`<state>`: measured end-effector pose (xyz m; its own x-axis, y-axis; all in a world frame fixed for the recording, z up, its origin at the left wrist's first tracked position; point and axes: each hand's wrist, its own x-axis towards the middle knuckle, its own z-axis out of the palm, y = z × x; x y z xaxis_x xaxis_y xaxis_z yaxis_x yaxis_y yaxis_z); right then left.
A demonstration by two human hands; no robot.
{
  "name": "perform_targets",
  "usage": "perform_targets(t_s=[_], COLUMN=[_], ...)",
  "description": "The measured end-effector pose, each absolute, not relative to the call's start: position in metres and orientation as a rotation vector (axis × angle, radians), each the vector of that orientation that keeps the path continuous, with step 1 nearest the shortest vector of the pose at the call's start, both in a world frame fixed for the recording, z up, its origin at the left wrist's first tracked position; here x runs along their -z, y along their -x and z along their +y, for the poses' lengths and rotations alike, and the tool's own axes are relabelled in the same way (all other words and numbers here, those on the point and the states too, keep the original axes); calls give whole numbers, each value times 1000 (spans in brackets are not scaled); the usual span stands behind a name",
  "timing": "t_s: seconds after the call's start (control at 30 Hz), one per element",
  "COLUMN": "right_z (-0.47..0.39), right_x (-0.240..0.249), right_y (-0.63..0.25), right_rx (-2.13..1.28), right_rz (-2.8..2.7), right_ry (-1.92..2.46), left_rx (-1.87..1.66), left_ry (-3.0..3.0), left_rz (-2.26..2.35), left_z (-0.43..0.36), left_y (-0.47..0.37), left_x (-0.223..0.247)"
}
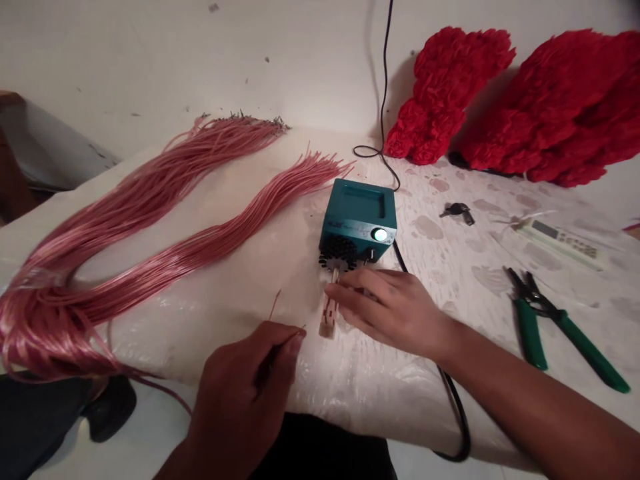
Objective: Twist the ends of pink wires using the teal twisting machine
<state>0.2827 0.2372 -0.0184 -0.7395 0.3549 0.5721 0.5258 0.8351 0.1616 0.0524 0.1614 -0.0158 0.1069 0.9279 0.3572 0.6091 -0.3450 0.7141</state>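
A small teal machine (359, 212) with a lit round button stands at mid-table. From its black toothed front a pale rod-like part (328, 319) juts toward me. My right hand (387, 307) rests at that part, fingers bent around its right side; what its fingertips press on is partly hidden. Left of it and nearer to me, my left hand (250, 380) pinches a thin reddish wire (275, 304) between thumb and forefinger. One wire end stands up behind the hand, and a short tip shows at the fingertips.
Bundles of pink cords (165, 260) spread over the left side. Green-handled pliers (560, 320), a calculator-like device (560, 241) and keys (457, 212) lie at right. Red flower bunches (450, 87) lean on the wall. A black cable (453, 400) runs past the table's front edge.
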Motion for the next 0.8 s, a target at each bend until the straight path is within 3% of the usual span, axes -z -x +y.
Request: perform_targets(t_s=[0.23, 0.8], right_z=[240, 237], right_x=[19, 15], right_y=[-278, -274], right_rx=[585, 567], right_rz=[-2442, -2402], right_ry=[600, 611], left_rx=[-1214, -1241], left_ry=[-2163, -2268], left_rz=[1500, 1494], left_z=[151, 152], left_y=[-67, -82], left_x=[30, 34])
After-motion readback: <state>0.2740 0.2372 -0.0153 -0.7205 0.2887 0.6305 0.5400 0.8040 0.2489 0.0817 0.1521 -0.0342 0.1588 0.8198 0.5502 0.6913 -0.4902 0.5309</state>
